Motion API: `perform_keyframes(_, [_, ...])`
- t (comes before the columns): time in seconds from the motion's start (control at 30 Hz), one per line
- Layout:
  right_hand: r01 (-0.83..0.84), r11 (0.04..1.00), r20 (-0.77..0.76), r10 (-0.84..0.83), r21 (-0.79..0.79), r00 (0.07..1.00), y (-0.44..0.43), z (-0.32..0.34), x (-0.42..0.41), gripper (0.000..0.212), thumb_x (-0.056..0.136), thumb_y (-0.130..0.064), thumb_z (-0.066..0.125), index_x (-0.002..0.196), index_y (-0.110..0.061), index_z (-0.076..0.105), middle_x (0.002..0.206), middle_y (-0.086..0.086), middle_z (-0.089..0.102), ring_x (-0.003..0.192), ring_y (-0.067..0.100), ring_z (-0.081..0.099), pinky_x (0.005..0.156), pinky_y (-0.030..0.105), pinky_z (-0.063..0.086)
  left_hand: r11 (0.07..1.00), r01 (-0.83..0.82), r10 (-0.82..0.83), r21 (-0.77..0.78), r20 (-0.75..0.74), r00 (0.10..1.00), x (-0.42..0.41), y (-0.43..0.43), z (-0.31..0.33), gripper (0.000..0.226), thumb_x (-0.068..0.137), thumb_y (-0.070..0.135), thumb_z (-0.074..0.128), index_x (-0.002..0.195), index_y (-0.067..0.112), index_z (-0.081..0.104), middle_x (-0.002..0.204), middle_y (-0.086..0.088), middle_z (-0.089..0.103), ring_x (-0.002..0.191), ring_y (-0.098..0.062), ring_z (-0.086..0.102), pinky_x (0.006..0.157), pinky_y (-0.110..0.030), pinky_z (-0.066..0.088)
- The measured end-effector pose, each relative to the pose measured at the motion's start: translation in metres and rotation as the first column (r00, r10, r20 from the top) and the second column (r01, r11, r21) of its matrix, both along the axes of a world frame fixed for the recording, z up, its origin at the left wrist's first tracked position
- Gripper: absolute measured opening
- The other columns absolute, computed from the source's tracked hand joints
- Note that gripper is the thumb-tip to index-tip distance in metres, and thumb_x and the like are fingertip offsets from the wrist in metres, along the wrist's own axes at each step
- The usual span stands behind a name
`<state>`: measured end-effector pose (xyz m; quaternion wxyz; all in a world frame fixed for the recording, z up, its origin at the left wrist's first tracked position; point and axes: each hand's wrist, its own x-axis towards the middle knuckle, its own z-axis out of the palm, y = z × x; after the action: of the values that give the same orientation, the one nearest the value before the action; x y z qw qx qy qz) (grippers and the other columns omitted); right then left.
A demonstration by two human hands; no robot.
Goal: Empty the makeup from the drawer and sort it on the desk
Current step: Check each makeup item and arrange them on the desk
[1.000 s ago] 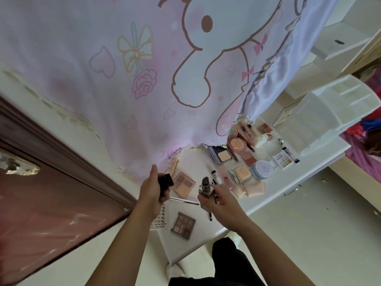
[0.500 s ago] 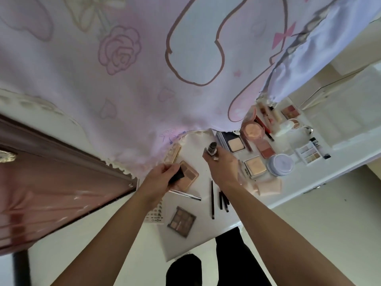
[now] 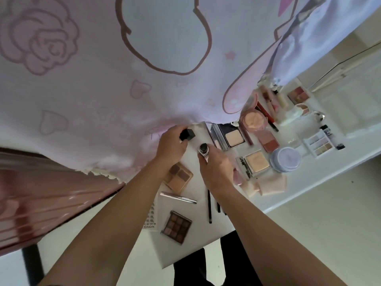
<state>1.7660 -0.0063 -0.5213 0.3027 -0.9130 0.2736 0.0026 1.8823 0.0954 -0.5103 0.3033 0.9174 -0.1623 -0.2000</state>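
Observation:
My left hand grips a black square cap at the far side of the white desk, right against the curtain. My right hand holds an uncapped lipstick upright just right of the cap; the two are apart. Makeup lies spread over the desk: a four-pan palette under my left wrist, a nine-pan brown palette, thin pencils, a silver tube, open powder compacts, a round lilac jar.
A pink printed curtain hangs over the desk's far edge. A dark wooden door stands at the left. More items lie at the right: a pastel palette, a pink round compact, lip tubes. My dark trouser legs show below the desk.
Both hands moved away from me toward the curtain, carrying the cap and the lipstick. The view has closed in on the desk, and the thin pencils now lie uncovered.

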Motion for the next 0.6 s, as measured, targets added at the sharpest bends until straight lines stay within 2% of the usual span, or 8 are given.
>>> perform_keyframes(0.1, [0.012,1.0,-0.026,-0.011,0.024,1.0,0.0,0.0,0.001,0.029,0.096,-0.025,0.062,0.118,-0.006,0.061,0.107,0.014,0.067,0.09,0.038,0.065,0.065,0.043,0.052,0.986,0.137,-0.142,0.098,0.05,0.989,0.003,-0.009,-0.01,0.048,0.091,0.008,0.065,0.138,0.021,0.058,0.123,-0.009,0.066,0.109,-0.027,0.062,0.082,-0.024,0.04])
perform_keyframes(0.2, [-0.006,1.0,-0.022,0.007,0.024,1.0,-0.001,0.0,-0.001,0.03,0.096,-0.026,0.062,0.117,-0.006,0.061,0.107,0.014,0.067,0.091,0.038,0.066,0.065,0.042,0.05,0.977,0.173,-0.177,0.126,0.025,0.984,0.002,-0.007,-0.013,0.059,0.092,0.008,0.066,0.147,0.02,0.048,0.135,-0.009,0.06,0.123,-0.028,0.055,0.099,-0.032,0.043])
perform_keyframes(0.27, [-0.019,1.0,-0.031,0.02,0.014,0.999,-0.003,0.002,-0.001,0.031,0.098,-0.029,0.061,0.12,-0.007,0.06,0.11,0.012,0.067,0.095,0.036,0.066,0.066,0.039,0.047,0.974,0.178,-0.185,0.14,0.038,0.982,-0.005,0.004,-0.01,0.066,0.09,0.009,0.066,0.15,0.022,0.041,0.143,-0.007,0.053,0.128,-0.026,0.05,0.103,-0.038,0.044])
perform_keyframes(0.37, [-0.021,0.999,-0.106,0.024,0.033,0.994,-0.005,0.005,0.0,0.034,0.1,-0.033,0.056,0.126,-0.01,0.056,0.116,0.009,0.066,0.105,0.031,0.063,0.073,0.036,0.043,0.988,0.031,-0.057,0.154,0.165,0.985,-0.019,0.031,-0.003,0.048,0.092,0.015,0.063,0.139,0.015,0.051,0.134,-0.01,0.055,0.119,-0.029,0.054,0.093,-0.04,0.047])
perform_keyframes(0.47, [0.061,0.988,-0.112,-0.045,0.145,0.993,0.001,0.008,-0.008,0.059,0.098,-0.031,0.06,0.148,-0.01,0.037,0.122,0.014,0.065,0.11,0.03,0.063,0.085,0.035,0.047,0.979,-0.134,0.104,0.152,0.19,0.976,-0.033,0.064,-0.001,0.033,0.092,0.015,0.061,0.125,0.009,0.06,0.116,-0.013,0.059,0.105,-0.031,0.057,0.083,-0.04,0.047])
perform_keyframes(0.53, [0.093,0.969,-0.038,-0.087,0.228,0.995,0.013,0.012,-0.025,0.07,0.096,-0.025,0.063,0.154,-0.01,0.026,0.127,0.016,0.062,0.097,0.027,0.066,0.081,0.032,0.046,0.975,-0.163,0.139,0.152,0.154,0.978,-0.045,0.086,-0.003,0.032,0.092,0.015,0.062,0.123,0.007,0.059,0.112,-0.014,0.058,0.1,-0.032,0.057,0.082,-0.041,0.048])
perform_keyframes(0.6, [0.074,0.959,0.023,-0.083,0.272,0.996,0.028,0.015,-0.048,0.07,0.096,-0.02,0.063,0.155,-0.011,0.026,0.14,0.012,0.054,0.08,0.02,0.067,0.083,0.028,0.046,0.971,-0.178,0.163,0.157,0.104,0.981,-0.055,0.102,-0.006,0.031,0.093,0.02,0.063,0.121,0.008,0.06,0.11,-0.012,0.057,0.098,-0.031,0.058,0.082,-0.04,0.049])
